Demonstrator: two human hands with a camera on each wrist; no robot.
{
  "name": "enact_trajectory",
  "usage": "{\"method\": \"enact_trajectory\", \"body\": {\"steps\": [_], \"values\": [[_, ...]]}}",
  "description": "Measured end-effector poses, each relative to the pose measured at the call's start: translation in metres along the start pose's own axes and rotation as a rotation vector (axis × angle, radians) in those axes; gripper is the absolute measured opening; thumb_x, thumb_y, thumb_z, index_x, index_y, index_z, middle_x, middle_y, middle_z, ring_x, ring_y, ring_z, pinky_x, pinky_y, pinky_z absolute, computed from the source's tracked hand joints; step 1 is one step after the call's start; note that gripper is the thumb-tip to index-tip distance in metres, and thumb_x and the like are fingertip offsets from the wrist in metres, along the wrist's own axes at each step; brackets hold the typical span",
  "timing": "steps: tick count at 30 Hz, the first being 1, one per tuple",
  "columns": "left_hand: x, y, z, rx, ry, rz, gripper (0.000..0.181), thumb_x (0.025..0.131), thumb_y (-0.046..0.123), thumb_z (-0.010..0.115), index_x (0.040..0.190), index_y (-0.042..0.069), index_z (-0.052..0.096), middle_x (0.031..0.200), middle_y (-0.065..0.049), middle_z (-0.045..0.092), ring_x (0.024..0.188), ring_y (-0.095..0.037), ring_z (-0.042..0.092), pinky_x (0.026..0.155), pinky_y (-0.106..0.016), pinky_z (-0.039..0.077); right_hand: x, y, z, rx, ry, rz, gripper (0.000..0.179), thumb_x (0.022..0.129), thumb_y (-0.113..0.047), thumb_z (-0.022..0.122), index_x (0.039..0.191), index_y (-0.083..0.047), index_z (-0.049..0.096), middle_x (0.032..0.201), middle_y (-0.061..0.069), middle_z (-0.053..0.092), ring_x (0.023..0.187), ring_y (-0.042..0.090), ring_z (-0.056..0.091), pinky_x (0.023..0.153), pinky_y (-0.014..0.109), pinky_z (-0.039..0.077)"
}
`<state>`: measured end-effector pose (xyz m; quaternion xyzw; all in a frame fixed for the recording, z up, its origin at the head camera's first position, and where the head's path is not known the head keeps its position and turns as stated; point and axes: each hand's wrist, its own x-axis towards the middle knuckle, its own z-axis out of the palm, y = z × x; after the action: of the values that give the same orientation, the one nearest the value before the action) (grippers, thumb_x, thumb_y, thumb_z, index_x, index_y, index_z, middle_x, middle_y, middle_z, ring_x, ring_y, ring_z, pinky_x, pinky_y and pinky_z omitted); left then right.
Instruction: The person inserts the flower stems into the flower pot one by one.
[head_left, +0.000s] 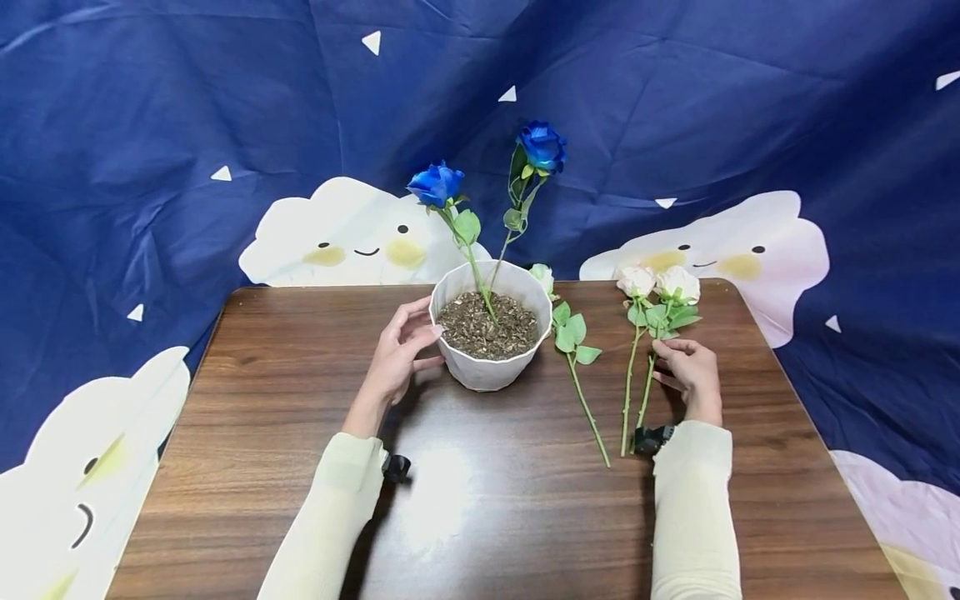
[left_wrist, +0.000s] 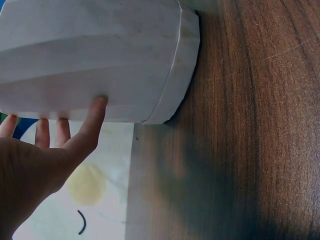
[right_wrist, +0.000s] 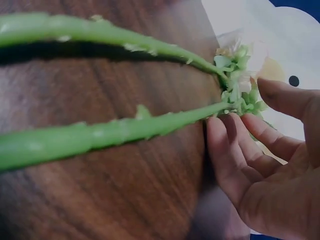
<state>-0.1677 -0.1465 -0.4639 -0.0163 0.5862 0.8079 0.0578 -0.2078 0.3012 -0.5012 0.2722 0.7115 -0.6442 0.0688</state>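
Observation:
A white faceted pot point(head_left: 487, 373) of dark soil stands on the table, with two blue roses point(head_left: 437, 185) upright in it. My left hand point(head_left: 393, 354) is at the pot's left side, fingers extended, fingertips against its wall in the left wrist view. On the right lie two white roses point(head_left: 636, 282) with green stems. My right hand point(head_left: 692, 371) is at the upper stem of the rightmost white rose point(head_left: 678, 285). In the right wrist view its bent fingers point(right_wrist: 222, 145) come right up to that stem below the leaves, with a gap between the digits.
Another white rose point(head_left: 582, 400) lies between the pot and the pair, its bloom partly hidden by the pot. The brown wooden table point(head_left: 480, 533) ends at a blue cloth backdrop point(head_left: 150, 100) with cloud faces. Dark wrist straps point(head_left: 396, 467) sit at both cuffs.

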Motion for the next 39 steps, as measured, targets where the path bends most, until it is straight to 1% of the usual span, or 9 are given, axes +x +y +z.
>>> {"method": "enact_trajectory", "body": {"steps": [2, 8, 12, 14, 17, 22, 26, 32, 39], "values": [[0.0, 0.0, 0.0, 0.0, -0.001, 0.001, 0.057, 0.095, 0.003, 0.063, 0.149, 0.008, 0.045, 0.14, -0.023, 0.047, 0.11, -0.022, 0.058, 0.09, -0.064, 0.053, 0.001, 0.001, 0.002, -0.046, -0.006, -0.008, 0.038, 0.095, -0.018, 0.072, 0.123, 0.0, 0.053, 0.096, -0.005, 0.057, 0.078, 0.004, 0.062, 0.067, 0.025, 0.061], [-0.001, 0.001, 0.0, -0.002, -0.004, 0.004, 0.057, 0.094, 0.004, 0.063, 0.149, 0.009, 0.045, 0.14, -0.023, 0.047, 0.111, -0.023, 0.059, 0.089, -0.062, 0.055, 0.005, 0.002, 0.005, -0.176, -0.062, -0.038, 0.056, 0.093, -0.009, 0.071, 0.137, 0.011, 0.043, 0.114, 0.008, 0.05, 0.073, 0.002, 0.062, 0.066, 0.026, 0.062], [-0.001, 0.0, 0.0, 0.003, -0.006, 0.002, 0.058, 0.094, 0.003, 0.063, 0.149, 0.009, 0.045, 0.14, -0.023, 0.047, 0.111, -0.024, 0.058, 0.089, -0.061, 0.055, 0.006, 0.003, 0.002, -0.143, -0.096, -0.021, 0.055, 0.094, -0.006, 0.07, 0.139, 0.01, 0.042, 0.099, 0.0, 0.058, 0.073, 0.002, 0.063, 0.066, 0.025, 0.061], [0.0, -0.001, 0.0, 0.004, -0.005, 0.001, 0.057, 0.095, 0.003, 0.063, 0.149, 0.009, 0.045, 0.14, -0.023, 0.047, 0.112, -0.024, 0.058, 0.088, -0.06, 0.056, 0.005, 0.003, 0.001, -0.078, -0.127, -0.005, 0.054, 0.095, -0.007, 0.069, 0.139, 0.008, 0.042, 0.089, -0.005, 0.063, 0.074, 0.002, 0.064, 0.067, 0.024, 0.061], [0.0, -0.003, 0.0, 0.005, -0.005, 0.001, 0.057, 0.095, 0.003, 0.063, 0.149, 0.009, 0.045, 0.139, -0.022, 0.048, 0.112, -0.024, 0.058, 0.087, -0.059, 0.057, 0.004, 0.003, -0.002, 0.073, -0.179, 0.027, 0.048, 0.097, -0.008, 0.068, 0.137, 0.002, 0.045, 0.084, -0.009, 0.067, 0.077, 0.004, 0.065, 0.068, 0.024, 0.061], [0.001, -0.002, -0.001, 0.004, -0.003, 0.005, 0.058, 0.094, 0.003, 0.063, 0.148, 0.009, 0.045, 0.14, -0.023, 0.047, 0.11, -0.022, 0.059, 0.086, -0.059, 0.057, 0.001, -0.001, -0.005, 0.365, -0.275, 0.071, 0.03, 0.098, -0.002, 0.064, 0.125, -0.008, 0.051, 0.09, -0.004, 0.07, 0.082, 0.01, 0.069, 0.073, 0.029, 0.062], [0.001, -0.001, -0.001, 0.001, -0.003, 0.008, 0.058, 0.094, 0.004, 0.064, 0.148, 0.009, 0.046, 0.14, -0.023, 0.047, 0.111, -0.023, 0.059, 0.088, -0.063, 0.055, 0.0, -0.005, -0.008, 0.548, -0.334, 0.059, 0.019, 0.098, 0.002, 0.062, 0.114, -0.009, 0.061, 0.091, 0.001, 0.073, 0.084, 0.015, 0.071, 0.074, 0.034, 0.063], [0.001, -0.001, -0.001, 0.004, 0.0, 0.002, 0.057, 0.094, 0.005, 0.064, 0.148, 0.01, 0.046, 0.14, -0.022, 0.048, 0.112, -0.023, 0.058, 0.089, -0.062, 0.055, -0.004, -0.012, -0.007, 0.73, -0.383, -0.046, 0.014, 0.097, 0.004, 0.061, 0.101, -0.008, 0.067, 0.091, 0.005, 0.072, 0.079, 0.018, 0.07, 0.07, 0.034, 0.063], [0.001, -0.002, -0.001, 0.001, -0.001, 0.002, 0.057, 0.094, 0.005, 0.064, 0.148, 0.01, 0.046, 0.14, -0.021, 0.049, 0.112, -0.023, 0.059, 0.09, -0.063, 0.054, -0.009, -0.023, -0.001, 0.907, -0.442, -0.206, 0.016, 0.1, 0.006, 0.055, 0.108, -0.002, 0.066, 0.089, 0.012, 0.07, 0.075, 0.022, 0.067, 0.063, 0.032, 0.059]]}}
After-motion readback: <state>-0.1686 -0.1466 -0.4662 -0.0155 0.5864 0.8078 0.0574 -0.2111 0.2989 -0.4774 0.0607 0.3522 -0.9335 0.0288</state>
